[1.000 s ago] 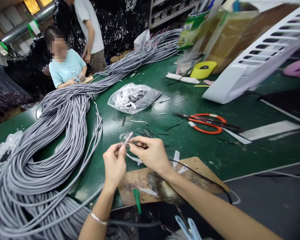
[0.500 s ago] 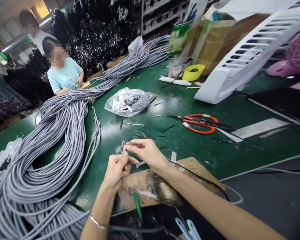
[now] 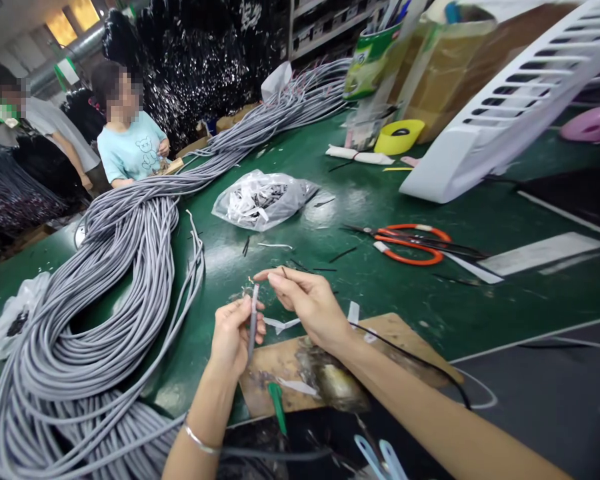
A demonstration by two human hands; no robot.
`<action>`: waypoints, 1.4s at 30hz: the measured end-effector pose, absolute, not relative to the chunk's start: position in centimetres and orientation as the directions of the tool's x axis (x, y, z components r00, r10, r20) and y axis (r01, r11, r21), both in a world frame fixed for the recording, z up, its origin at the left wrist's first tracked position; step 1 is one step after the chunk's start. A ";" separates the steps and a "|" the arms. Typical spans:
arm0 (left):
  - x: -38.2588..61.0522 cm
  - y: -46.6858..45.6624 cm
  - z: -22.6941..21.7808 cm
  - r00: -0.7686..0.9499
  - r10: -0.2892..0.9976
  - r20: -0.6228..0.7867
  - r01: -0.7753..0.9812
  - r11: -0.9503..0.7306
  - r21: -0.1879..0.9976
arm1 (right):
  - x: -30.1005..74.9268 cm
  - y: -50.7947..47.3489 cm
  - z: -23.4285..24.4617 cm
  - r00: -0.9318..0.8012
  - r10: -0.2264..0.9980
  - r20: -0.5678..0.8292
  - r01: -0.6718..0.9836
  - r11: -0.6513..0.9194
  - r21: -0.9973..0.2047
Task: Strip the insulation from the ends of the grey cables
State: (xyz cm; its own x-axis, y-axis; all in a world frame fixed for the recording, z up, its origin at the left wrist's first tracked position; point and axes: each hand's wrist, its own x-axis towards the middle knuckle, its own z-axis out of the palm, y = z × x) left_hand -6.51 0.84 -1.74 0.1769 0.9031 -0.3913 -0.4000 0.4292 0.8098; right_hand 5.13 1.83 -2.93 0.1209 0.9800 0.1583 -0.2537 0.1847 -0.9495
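My left hand [image 3: 234, 333] is closed around a grey cable [image 3: 253, 320], its end standing up between thumb and fingers with a pale tip. Thin bare wire strands [image 3: 251, 279] show just above that tip. My right hand [image 3: 307, 300] is beside the cable end, thumb and forefinger drawn together close to the strands; what they pinch, if anything, is too small to make out. Under my wrists lies a stained brown board [image 3: 265, 393] with a green-handled tool [image 3: 277, 408] on it. White strips [image 3: 281, 325] lie beyond the board's edge.
A large bundle of grey cables [image 3: 150, 267] curves along the left. Orange-handled scissors [image 3: 413, 244], a clear bag of small pieces [image 3: 263, 200], a yellow tape roll [image 3: 399, 137] and a white slotted frame [image 3: 495, 113] are on the green table [image 3: 330, 233]. Two people are across the table.
My right hand has drawn slightly right, apart from my left. The cable now shows upright in my left hand. Across the table, one person's head has turned and the other has moved left.
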 end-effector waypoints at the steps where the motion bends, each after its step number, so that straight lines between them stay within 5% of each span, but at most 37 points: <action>1: -6.5 0.9 -1.7 0.166 0.900 -0.404 -0.412 0.435 0.801 | 5.2 1.9 -3.0 0.132 0.979 0.157 -0.249 0.186 -0.950; 7: -6.4 0.9 -1.7 0.151 0.890 -0.430 -0.409 0.452 0.793 | 5.5 1.3 -3.1 0.163 0.961 0.223 -0.161 0.249 -0.955; 11: -6.3 0.9 -1.8 0.147 0.886 -0.439 -0.386 0.460 0.800 | 5.5 0.9 -2.8 -0.004 0.949 0.316 -0.089 0.314 -0.945; 18: -6.5 1.0 -2.1 0.154 0.885 -0.439 -0.383 0.464 0.799 | 5.1 1.4 -3.2 -0.056 0.817 0.574 0.216 0.571 -0.792; 24: -6.6 1.1 -2.2 0.190 0.868 -0.458 -0.371 0.496 0.785 | 5.4 1.2 -3.3 0.053 0.835 0.547 0.357 0.496 -0.792; 28: -6.5 1.1 -2.3 0.220 0.865 -0.452 -0.354 0.502 0.789 | 5.8 1.0 -2.8 -0.216 0.824 0.525 0.237 0.565 -0.790; 31: -6.6 1.2 -2.3 0.241 0.868 -0.433 -0.350 0.494 0.796 | 5.8 1.0 -2.9 -0.289 0.810 0.510 0.294 0.583 -0.758; 42: -9.0 1.3 -0.3 0.150 0.979 -0.136 -0.333 0.180 0.926 | 5.4 1.3 -3.8 -0.242 0.868 0.435 0.592 0.487 -0.642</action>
